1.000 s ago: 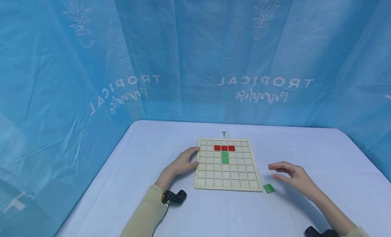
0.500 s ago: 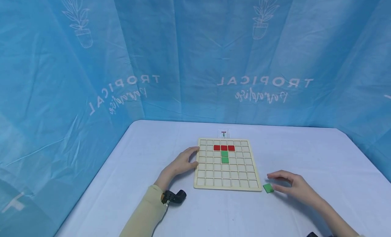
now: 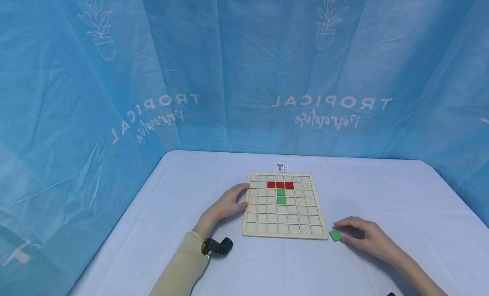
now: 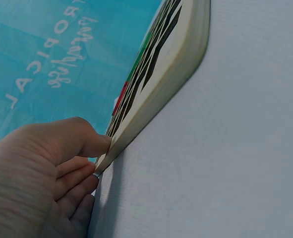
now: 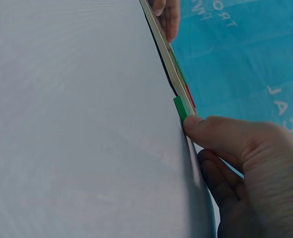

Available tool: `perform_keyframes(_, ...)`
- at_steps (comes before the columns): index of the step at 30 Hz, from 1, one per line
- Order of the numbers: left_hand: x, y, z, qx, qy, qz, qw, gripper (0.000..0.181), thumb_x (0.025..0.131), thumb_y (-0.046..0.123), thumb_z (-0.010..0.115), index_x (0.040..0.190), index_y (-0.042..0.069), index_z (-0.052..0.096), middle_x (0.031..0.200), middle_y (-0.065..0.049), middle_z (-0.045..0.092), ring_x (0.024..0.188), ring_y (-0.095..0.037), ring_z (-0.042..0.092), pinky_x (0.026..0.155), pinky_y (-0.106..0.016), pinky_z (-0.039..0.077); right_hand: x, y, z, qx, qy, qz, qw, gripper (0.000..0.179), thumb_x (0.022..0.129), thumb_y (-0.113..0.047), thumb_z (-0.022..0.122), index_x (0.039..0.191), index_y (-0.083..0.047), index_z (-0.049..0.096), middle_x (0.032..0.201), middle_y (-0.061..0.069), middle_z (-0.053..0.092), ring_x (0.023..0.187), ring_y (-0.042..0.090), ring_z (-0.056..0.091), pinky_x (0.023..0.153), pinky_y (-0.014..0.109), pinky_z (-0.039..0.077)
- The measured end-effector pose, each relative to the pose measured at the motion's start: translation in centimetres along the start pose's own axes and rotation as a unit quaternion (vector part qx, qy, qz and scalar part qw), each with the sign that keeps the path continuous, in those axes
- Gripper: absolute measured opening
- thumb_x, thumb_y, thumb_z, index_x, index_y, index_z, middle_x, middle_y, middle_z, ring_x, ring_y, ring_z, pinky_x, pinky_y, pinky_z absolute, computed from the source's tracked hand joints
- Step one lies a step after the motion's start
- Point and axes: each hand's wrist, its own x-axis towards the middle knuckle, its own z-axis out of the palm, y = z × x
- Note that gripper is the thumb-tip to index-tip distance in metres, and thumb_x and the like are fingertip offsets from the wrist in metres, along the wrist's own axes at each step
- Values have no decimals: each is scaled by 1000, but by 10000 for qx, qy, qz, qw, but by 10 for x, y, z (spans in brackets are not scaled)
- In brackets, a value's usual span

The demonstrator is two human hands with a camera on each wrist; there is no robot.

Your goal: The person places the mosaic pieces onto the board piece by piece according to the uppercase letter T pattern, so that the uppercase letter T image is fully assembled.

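My left hand (image 3: 228, 201) rests at the left edge of a pale wooden grid board (image 3: 265, 234), with its thumb and fingertips spread along that edge. On the board, a row of red tiles (image 3: 280, 185) and green tiles (image 3: 281, 196) below it make a T shape. A loose green tile (image 3: 334, 235) lies on the table close to the board's lower right corner. At that tile is my right hand (image 3: 372, 237): the thumb touches its right side, while the index fingertip is just beyond its far corner. In the right wrist view the thumb (image 5: 201, 126) overlaps the tile's end.
A small printed card (image 3: 280, 167) with a matching red and green T lies behind the board. White cloth covers the table (image 3: 214, 270). Blue printed curtains (image 3: 244, 75) hang at the back and sides. A black wrist camera (image 3: 219, 246) sits on the left wrist.
My right hand has come down and toward me to the loose green tile, and its thumb now touches it. The left hand and the board have stayed in place.
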Motion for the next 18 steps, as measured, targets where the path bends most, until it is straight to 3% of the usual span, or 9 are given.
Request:
perform_keyframes(8, -1, 1, -1, 28, -15, -48, 10000, 63, 88, 20, 60, 144, 4, 36, 145, -12, 38, 136, -27, 30, 112, -39, 26, -2, 1, 0, -66, 68, -566, 9984, 31, 81, -23, 74, 112, -20, 68, 108, -9, 64, 101, 4, 58, 85, 12, 46)
perform_keyframes(18, -1, 1, 0, -19, -15, -80, 10000, 62, 88, 18, 61, 144, 4, 37, 145, -12, 39, 136, -26, 30, 112, -39, 26, -1, 1, -1, -713, 545, -752, 9931, 30, 75, -18, 80, 104, -20, 71, 101, -15, 64, 92, 4, 61, 81, 15, 49)
